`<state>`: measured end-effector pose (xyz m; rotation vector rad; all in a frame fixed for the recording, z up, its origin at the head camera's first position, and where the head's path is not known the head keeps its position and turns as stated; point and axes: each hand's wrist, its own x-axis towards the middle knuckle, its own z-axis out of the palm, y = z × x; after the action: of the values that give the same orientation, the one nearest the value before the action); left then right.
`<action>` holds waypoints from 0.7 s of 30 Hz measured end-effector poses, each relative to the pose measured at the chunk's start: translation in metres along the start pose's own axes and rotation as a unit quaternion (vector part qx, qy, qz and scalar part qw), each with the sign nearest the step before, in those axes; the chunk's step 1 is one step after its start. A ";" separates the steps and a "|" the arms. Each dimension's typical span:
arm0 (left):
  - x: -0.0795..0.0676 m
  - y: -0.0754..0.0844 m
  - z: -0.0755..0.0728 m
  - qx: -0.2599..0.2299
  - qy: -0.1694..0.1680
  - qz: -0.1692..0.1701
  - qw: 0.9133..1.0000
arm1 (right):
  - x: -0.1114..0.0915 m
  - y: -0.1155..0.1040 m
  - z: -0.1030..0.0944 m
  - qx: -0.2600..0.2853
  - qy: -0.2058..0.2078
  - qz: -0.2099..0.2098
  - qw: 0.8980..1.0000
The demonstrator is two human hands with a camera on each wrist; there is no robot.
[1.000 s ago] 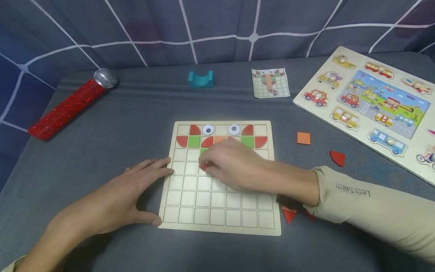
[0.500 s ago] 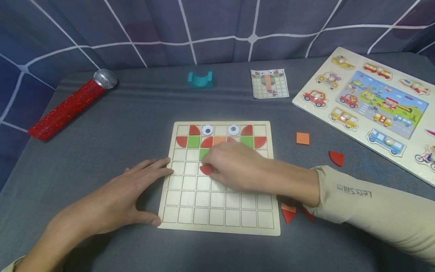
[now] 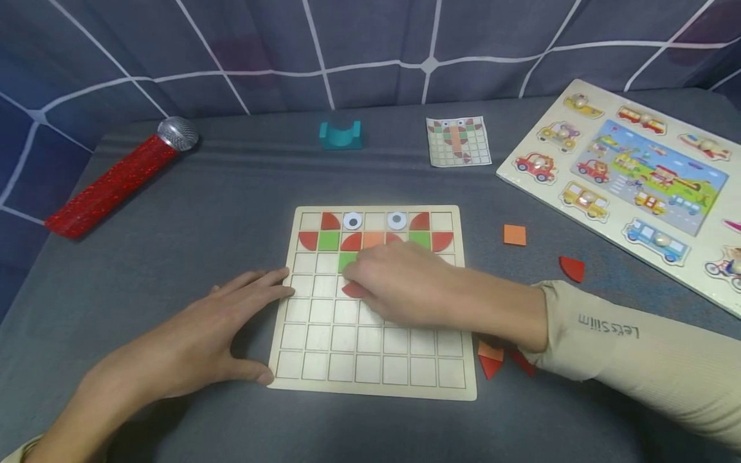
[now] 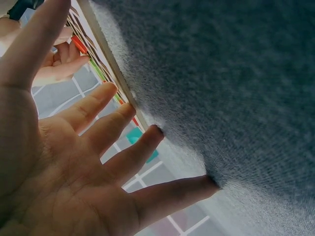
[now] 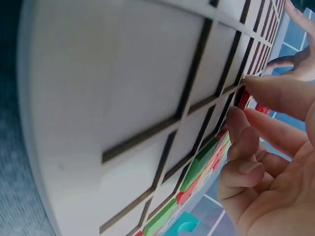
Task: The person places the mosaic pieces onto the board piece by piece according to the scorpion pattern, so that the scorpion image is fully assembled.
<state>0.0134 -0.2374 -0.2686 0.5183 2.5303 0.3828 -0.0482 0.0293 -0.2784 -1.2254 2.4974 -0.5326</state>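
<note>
My right hand (image 3: 405,283) is over the wooden grid board (image 3: 370,370), thumb and forefinger pinching a red quarter-circle tile (image 3: 352,290) at the third column of the fourth row. The right wrist view shows the red tile's edge (image 5: 243,97) between the fingertips. A green square tile (image 3: 347,262) lies just above it, partly behind my knuckles. Red, green and orange tiles and two googly-eye discs (image 3: 352,220) fill part of the top rows; my hand hides some cells. Spread out flat, my left hand (image 3: 197,341) touches the board's left edge with fingertips and thumb.
Right of the board lie an orange square (image 3: 514,235), a red quarter-circle (image 3: 572,269) and more tiles (image 3: 491,366) by the sleeve. Behind are a pattern card (image 3: 458,141), teal holder (image 3: 341,136), red microphone (image 3: 118,183) and vehicle puzzle (image 3: 642,173).
The red quarter-circle, mostly covered by fingers before, came into view at the cell and then shifted slightly right under the right hand. The left hand stays at the board's edge.
</note>
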 end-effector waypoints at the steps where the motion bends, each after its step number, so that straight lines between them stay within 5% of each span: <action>1: 0.000 0.000 0.000 0.000 -0.002 -0.002 1.000 | 0.000 0.000 0.000 -0.002 -0.002 -0.002 1.000; 21: 0.000 0.000 0.000 -0.004 -0.004 -0.009 1.000 | 0.007 0.001 0.000 -0.014 -0.011 -0.023 1.000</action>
<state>0.0134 -0.2375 -0.2682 0.4929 2.5222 0.3831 -0.0534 0.0241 -0.2800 -1.2950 2.4716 -0.4960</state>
